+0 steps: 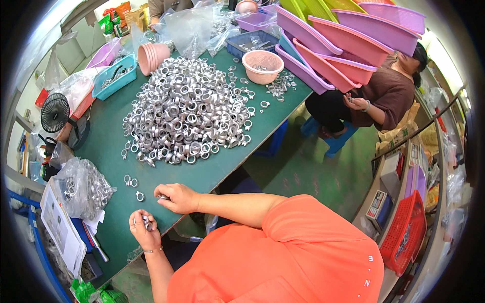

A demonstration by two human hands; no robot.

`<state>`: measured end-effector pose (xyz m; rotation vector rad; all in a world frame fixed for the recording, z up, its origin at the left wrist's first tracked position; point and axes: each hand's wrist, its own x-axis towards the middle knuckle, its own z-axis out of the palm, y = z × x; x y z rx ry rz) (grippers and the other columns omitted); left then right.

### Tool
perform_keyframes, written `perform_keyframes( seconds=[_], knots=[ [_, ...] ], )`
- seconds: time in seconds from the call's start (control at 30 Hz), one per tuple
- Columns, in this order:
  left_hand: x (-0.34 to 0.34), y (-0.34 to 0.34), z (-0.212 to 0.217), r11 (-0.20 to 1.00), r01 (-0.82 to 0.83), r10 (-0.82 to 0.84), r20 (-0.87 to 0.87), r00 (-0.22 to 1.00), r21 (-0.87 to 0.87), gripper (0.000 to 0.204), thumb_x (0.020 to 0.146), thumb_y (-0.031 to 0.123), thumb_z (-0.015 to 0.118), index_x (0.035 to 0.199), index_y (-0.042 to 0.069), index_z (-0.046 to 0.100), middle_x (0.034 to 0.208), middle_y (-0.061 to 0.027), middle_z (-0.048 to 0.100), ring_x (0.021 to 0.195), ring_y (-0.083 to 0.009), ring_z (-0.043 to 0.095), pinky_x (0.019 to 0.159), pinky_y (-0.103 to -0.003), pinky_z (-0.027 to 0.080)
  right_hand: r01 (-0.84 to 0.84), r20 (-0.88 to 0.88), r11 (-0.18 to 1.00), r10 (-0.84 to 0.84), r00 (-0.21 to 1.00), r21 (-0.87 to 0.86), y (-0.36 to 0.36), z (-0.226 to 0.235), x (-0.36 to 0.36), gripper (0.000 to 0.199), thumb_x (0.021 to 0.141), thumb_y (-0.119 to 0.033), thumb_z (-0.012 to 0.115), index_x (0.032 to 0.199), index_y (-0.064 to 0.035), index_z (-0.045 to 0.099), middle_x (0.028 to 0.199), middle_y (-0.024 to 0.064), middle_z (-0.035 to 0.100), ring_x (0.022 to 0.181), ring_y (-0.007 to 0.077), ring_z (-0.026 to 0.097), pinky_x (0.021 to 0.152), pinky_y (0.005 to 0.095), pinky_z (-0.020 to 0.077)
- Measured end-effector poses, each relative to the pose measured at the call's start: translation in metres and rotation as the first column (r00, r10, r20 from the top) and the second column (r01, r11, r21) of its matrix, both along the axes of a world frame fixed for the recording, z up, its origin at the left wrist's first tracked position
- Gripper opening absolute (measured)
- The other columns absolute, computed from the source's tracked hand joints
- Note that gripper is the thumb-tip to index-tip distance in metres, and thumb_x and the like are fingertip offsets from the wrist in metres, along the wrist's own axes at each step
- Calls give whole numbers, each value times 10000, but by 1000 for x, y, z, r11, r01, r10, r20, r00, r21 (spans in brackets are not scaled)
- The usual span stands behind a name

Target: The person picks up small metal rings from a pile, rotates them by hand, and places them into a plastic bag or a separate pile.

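My left hand (141, 233) is closed around silver metal rings (147, 223) near the table's front edge; I cannot tell how many it holds. Just to the right and farther in, my right hand (181, 199) has its fingers curled over a small grey metal piece (163, 197), mostly hidden. A single loose ring (140, 196) lies on the green table (113, 160) beyond my left hand, with a couple more rings (131, 181) behind it. Beyond both hands rises a large pile of silver rings with small lugs (187, 111).
At the left stand a bag of rings (86, 187), a paper sheet (60, 227) and a small black fan (55, 113). A pink basket (262, 66) and stacked plastic trays (328, 45) are at the far right. Another person (389, 91) sits beyond the table's right edge.
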<state>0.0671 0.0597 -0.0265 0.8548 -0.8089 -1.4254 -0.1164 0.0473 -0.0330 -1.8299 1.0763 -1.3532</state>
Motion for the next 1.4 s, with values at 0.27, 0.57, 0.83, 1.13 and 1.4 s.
perform_keyframes(
  seconds=[0.27,0.57,0.83,1.13,1.4],
  knots=[
    [0,1,0,1000,7,-7,-9,1000,-14,139,933,180,502,901,45,514,794,-65,547,616,-115,527,408,-186,380,2,28,1000,-1,1000,-10,-1,1,-1,164,805,-106,594,939,-39,526,839,137,595,763,316,589,660,372,467],
    [5,-1,-4,999,37,-37,-11,999,-32,121,918,172,531,944,55,524,810,-64,548,629,-124,533,416,-190,389,-7,56,1000,7,998,4,2,5,-1,178,809,-92,596,966,-24,549,863,138,592,768,309,588,670,364,471],
    [16,5,-9,963,266,-239,-341,909,33,211,962,262,424,1034,89,520,793,-71,500,576,-138,461,379,-205,369,-92,341,939,-28,940,331,6,14,-13,225,831,-39,550,1054,-19,523,890,152,605,821,296,608,727,357,482],
    [71,85,-27,634,681,-615,-296,731,366,299,858,276,578,840,-23,590,655,-111,555,478,-121,501,367,-218,353,7,8,1000,-7,1000,-17,-7,6,4,118,778,-29,570,889,-18,608,903,123,611,842,273,586,763,344,470],
    [38,79,-101,562,627,-310,-566,764,539,210,885,144,556,1084,79,559,1030,-86,626,945,-183,620,706,-296,512,-102,326,948,-1,945,301,2,-4,-5,138,846,87,436,926,3,509,850,64,570,662,95,560,571,205,461]
  ],
)
